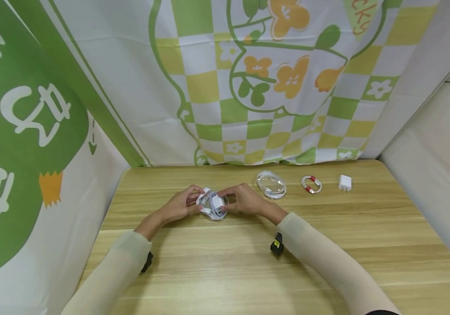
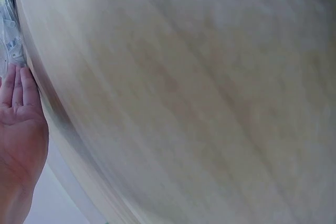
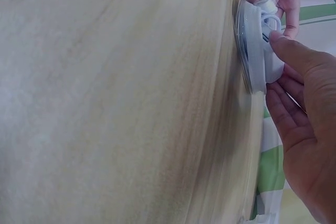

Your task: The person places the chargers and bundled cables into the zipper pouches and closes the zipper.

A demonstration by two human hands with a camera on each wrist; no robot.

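Observation:
In the head view, a coiled white cable (image 1: 212, 213) lies near the table's far left part, between both hands. A white charger block (image 1: 218, 202) sits at the coil's right side. My right hand (image 1: 247, 200) pinches the block between thumb and fingers, and the right wrist view shows the block (image 3: 273, 66) against the upright edge of the coil (image 3: 255, 45). The left hand (image 1: 178, 204) holds the coil's left side by a white end piece (image 1: 206, 190). In the left wrist view, that hand's fingers (image 2: 18, 85) reach clear and white material at the frame's edge.
Right of the hands, along the table's (image 1: 217, 271) back, lie a clear-looped white cable (image 1: 261, 185), a short white cable with red bands (image 1: 317, 184) and another white charger (image 1: 344, 182). A patterned curtain (image 1: 232, 131) hangs directly behind the table.

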